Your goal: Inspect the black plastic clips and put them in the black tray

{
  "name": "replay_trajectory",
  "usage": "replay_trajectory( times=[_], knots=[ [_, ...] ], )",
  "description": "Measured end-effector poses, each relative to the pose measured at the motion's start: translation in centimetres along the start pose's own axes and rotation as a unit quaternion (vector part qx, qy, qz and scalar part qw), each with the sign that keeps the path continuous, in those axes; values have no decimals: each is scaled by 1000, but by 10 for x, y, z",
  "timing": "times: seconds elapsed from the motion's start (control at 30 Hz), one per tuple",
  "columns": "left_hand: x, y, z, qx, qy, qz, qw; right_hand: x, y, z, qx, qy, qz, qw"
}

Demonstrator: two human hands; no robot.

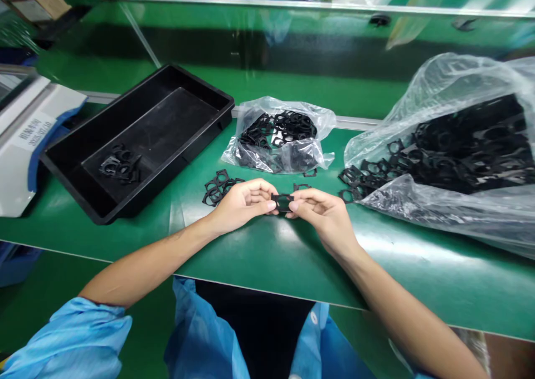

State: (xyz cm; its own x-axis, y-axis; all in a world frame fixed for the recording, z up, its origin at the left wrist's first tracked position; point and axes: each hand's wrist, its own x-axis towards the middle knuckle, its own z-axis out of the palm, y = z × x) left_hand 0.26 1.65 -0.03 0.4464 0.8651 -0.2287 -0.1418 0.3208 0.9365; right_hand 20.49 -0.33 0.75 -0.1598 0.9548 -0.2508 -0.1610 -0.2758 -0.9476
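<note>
Between my two hands is a small black plastic frame [283, 195] with a round opening in its middle. My left hand [247, 203] pinches its left end with thumb and fingers. The right end is gripped the same way by my right hand [320, 212]. Several similar black frames [220, 186] lie in a loose pile just behind my left hand. Another black piece [301, 186] lies behind the fingers of my right hand, partly hidden.
A black tray [184, 161] on the left holds several black frames [120, 164]. Behind my hands lies a clear bag [311, 150] of black parts. A larger open plastic bag [418, 206] spills similar parts at right. A white and blue device [42, 134] stands far left.
</note>
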Motion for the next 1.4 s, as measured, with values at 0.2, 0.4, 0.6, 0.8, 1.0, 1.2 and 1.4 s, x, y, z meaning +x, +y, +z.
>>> replay_trajectory(
  times=[0.2,0.4,0.6,0.8,1.0,1.2,1.4],
  knots=[
    [-1,-1,1,22,15,-1,1000,0,-2,1,-6,-8,9,1000],
    [-2,2,3,19,14,-3,1000,-1,-5,3,27,-19,25,999],
    [0,0,3,0,7,-6,1000,2,-3,0,37,-2,43,998],
    [0,-1,1,21,15,-4,1000,3,-3,-2,54,-28,78,995],
    [-1,0,3,38,18,1,999,1,-5,0,23,-24,49,998],
    [-2,-1,4,62,34,23,997,2,-5,1,6,-26,31,999],
    [-2,-6,3,82,49,51,994,2,2,0,-47,-30,4,998]
  ],
)
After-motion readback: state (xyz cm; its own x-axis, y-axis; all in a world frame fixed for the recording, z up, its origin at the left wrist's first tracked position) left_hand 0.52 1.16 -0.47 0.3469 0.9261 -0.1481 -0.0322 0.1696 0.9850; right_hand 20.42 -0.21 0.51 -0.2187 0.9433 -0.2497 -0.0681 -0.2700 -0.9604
